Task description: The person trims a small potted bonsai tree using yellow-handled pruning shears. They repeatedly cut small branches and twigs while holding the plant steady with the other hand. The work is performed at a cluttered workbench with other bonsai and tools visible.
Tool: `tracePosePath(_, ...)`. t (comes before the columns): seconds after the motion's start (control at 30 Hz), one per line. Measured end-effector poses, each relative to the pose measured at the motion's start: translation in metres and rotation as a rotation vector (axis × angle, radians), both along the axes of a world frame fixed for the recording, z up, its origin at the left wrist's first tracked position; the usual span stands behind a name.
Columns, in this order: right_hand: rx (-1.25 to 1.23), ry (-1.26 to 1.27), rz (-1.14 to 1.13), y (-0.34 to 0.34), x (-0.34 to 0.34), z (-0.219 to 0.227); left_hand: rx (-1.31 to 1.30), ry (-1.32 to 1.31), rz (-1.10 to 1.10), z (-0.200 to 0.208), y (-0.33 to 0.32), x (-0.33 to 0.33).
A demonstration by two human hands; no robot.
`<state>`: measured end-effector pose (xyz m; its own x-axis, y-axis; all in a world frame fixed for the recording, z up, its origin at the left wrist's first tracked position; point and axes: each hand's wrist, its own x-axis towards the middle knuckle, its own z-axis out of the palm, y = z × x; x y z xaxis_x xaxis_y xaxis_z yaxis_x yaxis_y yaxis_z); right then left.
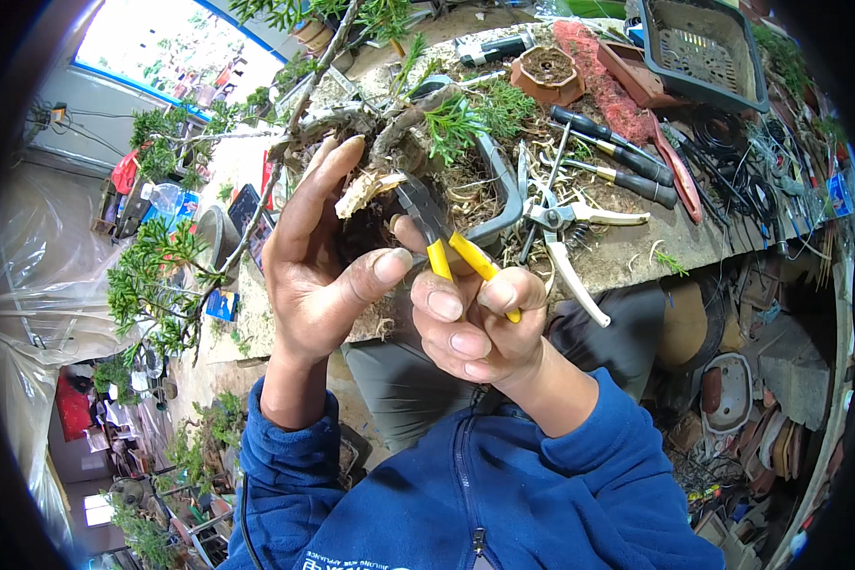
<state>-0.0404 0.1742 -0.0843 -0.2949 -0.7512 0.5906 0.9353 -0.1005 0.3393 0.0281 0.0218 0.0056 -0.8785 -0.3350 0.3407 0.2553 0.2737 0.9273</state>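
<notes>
A small juniper tree with a twisted trunk (404,128) and green foliage (157,266) rises in front of me. My left hand (304,256) is cupped round its lower trunk, thumb standing away from the fingers; part of the grip is hidden behind the wood. Closed round the yellow handles of a pair of pliers (426,211) is my right hand (480,318). The dark jaws point up and left, touching or very close to a torn, pale piece of bare wood (366,193) on the trunk. Whether they bite into it I cannot tell.
Right of the tree lie white-handled pruning shears (565,228), dark-handled tools (636,171) and red-handled pliers (676,171). A grey tray rim (508,204) curves beside the trunk. Farther back stand a brown pot (547,76) and a black plastic basket (708,52). Wood shavings litter the table.
</notes>
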Motion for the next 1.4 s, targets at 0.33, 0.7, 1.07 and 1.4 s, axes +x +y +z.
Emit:
tracePosePath(0.33, 0.087, 0.229, -0.381, 0.036, -0.043, 0.019, -0.063, 0.065, -0.018, -0.002, -0.006, 0.0)
tracePosePath(0.7, 0.908, 1.615, -0.921, 0.07, -0.005, 0.057, -0.103, 0.037, -0.025, 0.002, -0.005, 0.001)
tracePosePath(1.07, 1.093, 1.734, -1.644, 0.041, -0.002, 0.068, -0.203, 0.044, -0.038, 0.006, -0.007, 0.003)
tracePosePath(1.4, 1.09, 1.75, -1.665, 0.038, -0.007, 0.067, -0.226, 0.072, -0.029, 0.002, -0.01, 0.001)
